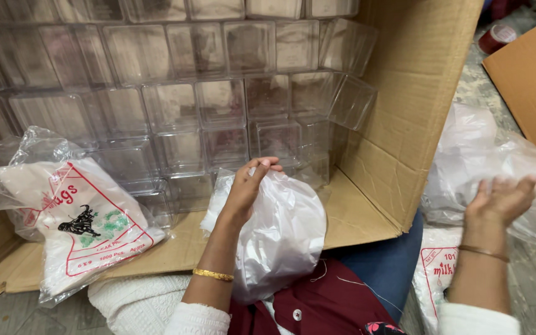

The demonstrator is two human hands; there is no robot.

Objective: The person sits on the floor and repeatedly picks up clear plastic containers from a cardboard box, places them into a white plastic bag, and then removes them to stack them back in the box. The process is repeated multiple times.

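Thin translucent plastic bag (280,236) sits low centre, over the person's lap, at the front edge of the open cardboard carton (404,124). Left hand (247,189) has it: fingers pinched closed on the bag's top edge, thumb and fingertips meeting at the mouth. Bag hangs down and right from that pinch, puffed out; long axis runs roughly top-left to bottom-right, toward the lap. So the bag's bulk lies below and right of the grip, mouth up at the fingers.

Right hand (504,198) is well apart, out right of the carton wall, palm toward the camera, fingers spread loosely, holding nothing that I can make out. It's blurred. It hovers in front of a crumpled heap of clear plastic bags (485,155); can't tell if it touches them. Left hand is clearly the nearer one to the bag.

Inside the carton: stacked rows of clear square plastic containers (218,105) fill the back. A printed pack of flat bags (75,217) lies on the left flap. A second printed pack (435,273) lies lower right, under the right forearm.
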